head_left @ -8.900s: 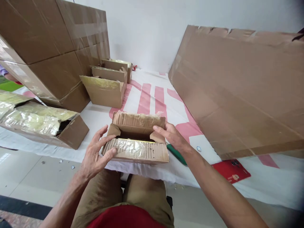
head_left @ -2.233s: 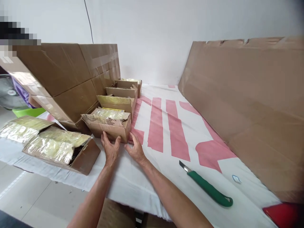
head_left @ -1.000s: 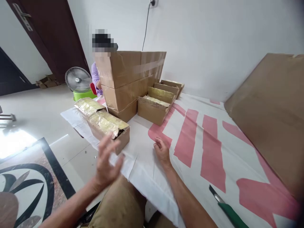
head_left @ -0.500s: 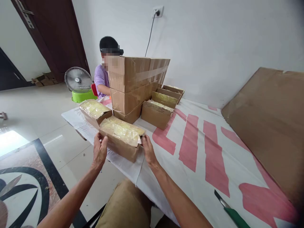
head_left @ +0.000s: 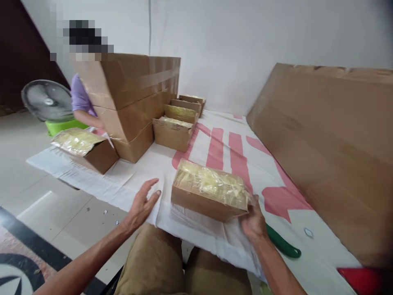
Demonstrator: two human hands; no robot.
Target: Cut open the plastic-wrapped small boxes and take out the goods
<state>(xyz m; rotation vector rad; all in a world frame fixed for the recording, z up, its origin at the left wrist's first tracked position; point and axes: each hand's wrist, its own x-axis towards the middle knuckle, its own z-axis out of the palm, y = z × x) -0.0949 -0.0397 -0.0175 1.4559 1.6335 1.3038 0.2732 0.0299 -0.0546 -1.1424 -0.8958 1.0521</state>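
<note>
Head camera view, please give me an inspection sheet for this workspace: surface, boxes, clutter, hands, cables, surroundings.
Surface: white cloth with pink pattern, creased.
Boxes: taped box in front of the wearer; far-left box, also taped; row of boxes farther back.
Clutter: green handle, partly hidden; red object, cut off by the frame.
Hands: left hand open, apart from the taped box; right hand at its right end, gripping.
Cables: thin cord on the wall, blurred.
Surroundings: fan, co-worker's purple sleeve, stacked boxes, cardboard panel.

Ahead of the left fingers (head_left: 149, 184) a path runs over bare cloth (head_left: 141, 171), but the taped box (head_left: 208, 183) blocks their right.
</note>
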